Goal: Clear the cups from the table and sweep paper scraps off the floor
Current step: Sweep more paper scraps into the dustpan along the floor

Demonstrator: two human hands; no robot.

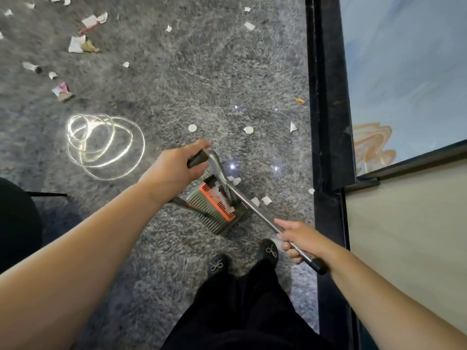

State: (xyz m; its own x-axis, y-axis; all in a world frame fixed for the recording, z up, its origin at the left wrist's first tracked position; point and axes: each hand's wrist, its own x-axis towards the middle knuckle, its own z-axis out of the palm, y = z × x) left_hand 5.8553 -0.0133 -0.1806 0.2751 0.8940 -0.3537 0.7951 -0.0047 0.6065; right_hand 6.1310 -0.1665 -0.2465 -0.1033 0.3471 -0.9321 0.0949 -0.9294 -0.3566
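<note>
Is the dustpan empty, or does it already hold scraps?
Not empty. White paper scraps lie inside the dustpan behind its orange comb edge; how full it is cannot be told, since the broom handle crosses it.

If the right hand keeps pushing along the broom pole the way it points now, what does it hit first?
Probably the dustpan: the right hand grips the broom pole, which runs up-left into the pan's mouth, where paper scraps already lie. Depth is unclear.

Left hand (174, 168) grips dustpan (214, 205) handle; right hand (298, 239) grips broom pole (255, 209); paper scraps (75, 44) scattered far left on floor (189, 72).
</note>
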